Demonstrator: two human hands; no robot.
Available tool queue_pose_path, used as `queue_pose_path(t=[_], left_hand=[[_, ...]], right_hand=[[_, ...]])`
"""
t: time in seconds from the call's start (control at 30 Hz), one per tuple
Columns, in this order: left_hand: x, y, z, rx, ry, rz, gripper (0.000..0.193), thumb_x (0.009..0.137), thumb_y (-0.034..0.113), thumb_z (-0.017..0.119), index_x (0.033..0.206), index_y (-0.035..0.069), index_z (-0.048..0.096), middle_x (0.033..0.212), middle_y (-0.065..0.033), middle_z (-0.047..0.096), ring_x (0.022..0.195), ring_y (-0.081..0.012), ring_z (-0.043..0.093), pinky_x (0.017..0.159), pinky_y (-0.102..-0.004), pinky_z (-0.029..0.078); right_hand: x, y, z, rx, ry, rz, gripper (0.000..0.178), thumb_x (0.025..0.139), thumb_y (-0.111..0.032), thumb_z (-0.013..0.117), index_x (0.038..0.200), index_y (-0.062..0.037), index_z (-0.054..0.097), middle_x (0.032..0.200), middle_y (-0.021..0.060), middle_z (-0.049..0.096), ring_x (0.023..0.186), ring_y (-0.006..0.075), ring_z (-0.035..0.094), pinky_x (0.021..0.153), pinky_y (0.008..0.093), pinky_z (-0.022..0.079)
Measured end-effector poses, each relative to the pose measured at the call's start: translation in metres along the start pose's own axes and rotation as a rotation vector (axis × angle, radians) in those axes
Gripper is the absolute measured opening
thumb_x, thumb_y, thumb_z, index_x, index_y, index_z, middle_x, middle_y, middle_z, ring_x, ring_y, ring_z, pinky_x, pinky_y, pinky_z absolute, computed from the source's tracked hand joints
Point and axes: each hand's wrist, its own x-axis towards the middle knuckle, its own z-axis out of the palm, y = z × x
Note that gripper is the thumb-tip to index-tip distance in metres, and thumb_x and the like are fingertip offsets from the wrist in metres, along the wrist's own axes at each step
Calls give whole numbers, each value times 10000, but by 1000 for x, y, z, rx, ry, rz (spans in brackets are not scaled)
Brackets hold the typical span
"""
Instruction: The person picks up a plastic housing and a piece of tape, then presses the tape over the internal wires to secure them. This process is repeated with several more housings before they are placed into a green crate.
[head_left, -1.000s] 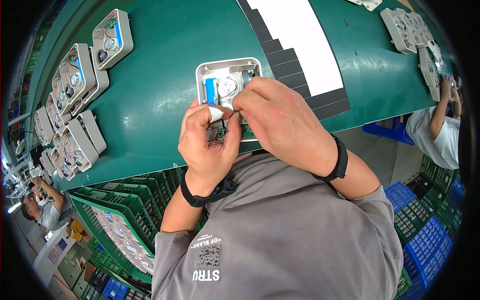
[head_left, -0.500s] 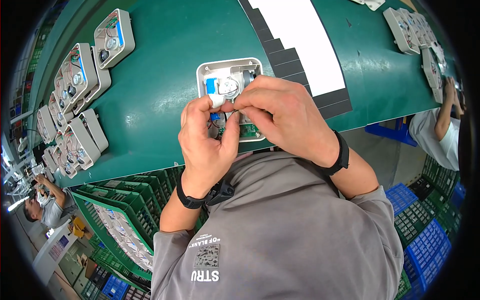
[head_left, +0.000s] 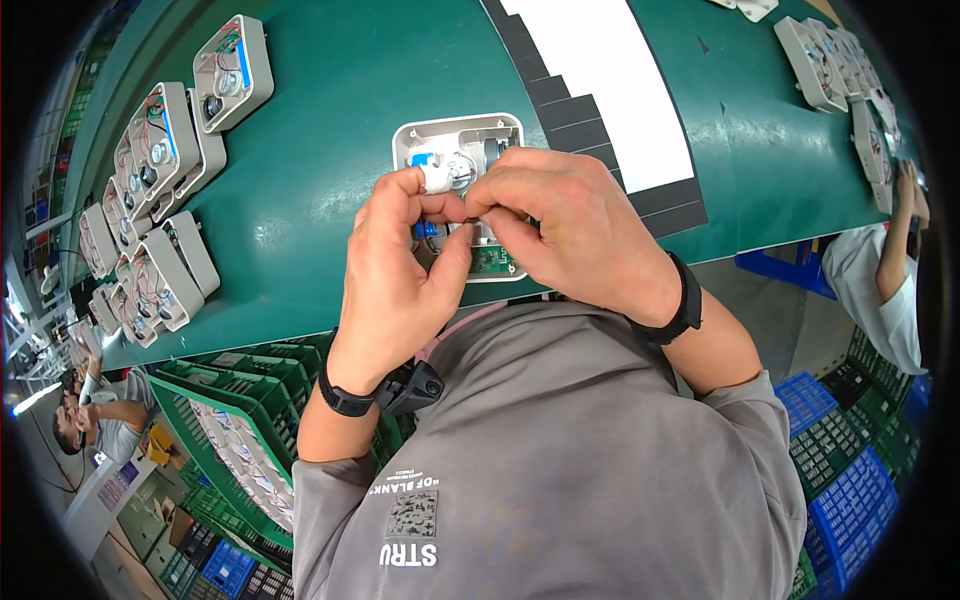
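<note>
A pale plastic housing (head_left: 408, 132) lies on the bench just in front of me. Inside it are a blue part (head_left: 424, 160), a round white-and-silver part (head_left: 461, 171), a dark round part (head_left: 492, 152) and a green circuit board (head_left: 490, 260). Over its middle, my left hand (head_left: 410, 255) and my right hand (head_left: 575, 225) meet with thumbs and fingers pinched. A white wrap (head_left: 437, 178) covers a fingertip of my left hand. Between the fingertips there seems to be something thin and dark, too small to name. My hands hide much of the housing's inside.
Several similar housings (head_left: 235, 75) with wires stand stacked at the left; more (head_left: 808, 65) lie at the far right. A white sheet with black edging (head_left: 600, 90) lies on the green bench. Green crates (head_left: 215, 385) stand below at left. Other people (head_left: 870, 285) work at both sides.
My left hand and wrist have shifted slightly left, with the left fingers bent more. My right hand has barely moved. Both stay pinched over the housing.
</note>
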Motion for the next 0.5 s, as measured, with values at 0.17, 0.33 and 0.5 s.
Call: queue_pose_path(t=[0.17, 0.33, 0.5], left_hand=[[-1, 6, 3, 35, 4, -29, 506, 828, -31, 765, 1256, -3, 497, 947, -82, 750, 910, -251, 694, 961, -418, 461], [1, 3, 2, 81, 2, 9, 499, 823, -32, 765, 1244, 9, 500, 938, -68, 748, 904, -233, 696, 978, -409, 446], [0, 3, 1, 43, -14, -16, 492, 812, -49, 767, 1221, 12, 501, 938, -77, 742, 900, -244, 691, 964, -430, 465]], right_hand=[[-2, 2, 0, 11, -1, -19, 143, 839, 45, 695, 955, -31, 731, 868, 91, 684, 678, 277, 652, 587, 370, 502], [-6, 4, 5, 23, 44, -55, 143, 839, 51, 699, 960, -22, 717, 876, 95, 681, 676, 271, 649, 592, 364, 507], [-6, 5, -2, 64, -56, 27, 130, 837, 48, 709, 953, -8, 698, 877, 93, 683, 671, 254, 651, 592, 355, 510]])
